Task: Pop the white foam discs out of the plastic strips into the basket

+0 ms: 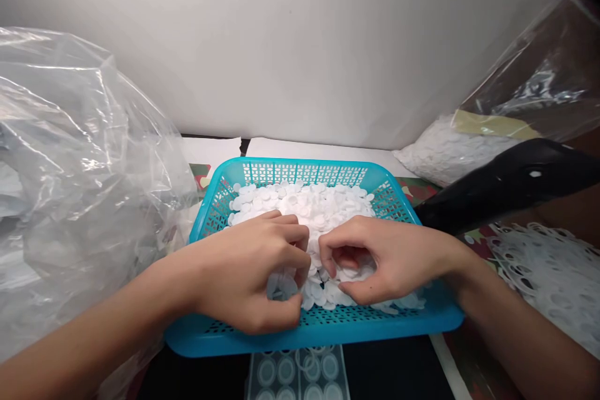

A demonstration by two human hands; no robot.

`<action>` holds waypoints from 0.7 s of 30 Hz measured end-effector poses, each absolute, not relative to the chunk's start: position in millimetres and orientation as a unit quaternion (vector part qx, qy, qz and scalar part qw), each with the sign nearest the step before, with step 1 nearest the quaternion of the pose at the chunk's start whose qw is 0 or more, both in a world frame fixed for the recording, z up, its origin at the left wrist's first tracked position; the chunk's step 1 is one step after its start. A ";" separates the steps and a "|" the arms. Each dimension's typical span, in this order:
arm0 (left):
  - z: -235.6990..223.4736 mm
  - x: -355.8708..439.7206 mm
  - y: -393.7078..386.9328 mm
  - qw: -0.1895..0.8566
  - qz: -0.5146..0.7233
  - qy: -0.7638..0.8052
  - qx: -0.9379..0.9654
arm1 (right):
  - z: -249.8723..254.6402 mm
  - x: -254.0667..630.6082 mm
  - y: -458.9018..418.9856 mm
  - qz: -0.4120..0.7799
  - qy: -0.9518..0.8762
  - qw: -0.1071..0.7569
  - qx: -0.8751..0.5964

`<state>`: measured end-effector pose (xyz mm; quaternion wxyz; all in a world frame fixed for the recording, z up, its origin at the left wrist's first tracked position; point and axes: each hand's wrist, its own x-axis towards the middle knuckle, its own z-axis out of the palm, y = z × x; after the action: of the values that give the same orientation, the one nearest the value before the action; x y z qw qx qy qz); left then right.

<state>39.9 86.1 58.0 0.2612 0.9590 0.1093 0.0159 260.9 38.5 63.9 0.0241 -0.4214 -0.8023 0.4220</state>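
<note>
Reaching over the near rim of a blue basket (328, 329), both hands work among a broad heap of white discs (314, 194) inside it. The basket sits straight in front of the person, probably so that either hand can get at the heap, and its pierced walls seem to serve to hold the loose pieces together. A tray (299, 381) with round hollows shows just beyond the basket's near edge, closest to the person, likely set there for easy reach. To the left stands a large clear plastic bag (89, 156); to the right, a black object (506, 181) slants in front of a bag of white pieces (450, 147), with a pile of pale rings (548, 281) nearer the person.

The left hand (262, 269) is bent over the discs, its fingers (295, 234) curled and parted from the thumb; discs show in that gap, but I cannot tell whether any are gripped. The right hand (398, 256) faces it, fingers (325, 250) hooked down into the heap and touching discs, with a narrower gap before the thumb and no clear pinch to be seen.
</note>
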 end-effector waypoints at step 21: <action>59.4 37.2 91.6 0.247 0.218 0.095 0.939 | 70.4 252.0 34.7 0.332 -0.808 0.303 -0.382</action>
<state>37.2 91.6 59.4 0.2470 0.9394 0.0946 0.2180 252.0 34.7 70.4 0.3033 -0.3818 -0.8075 0.3320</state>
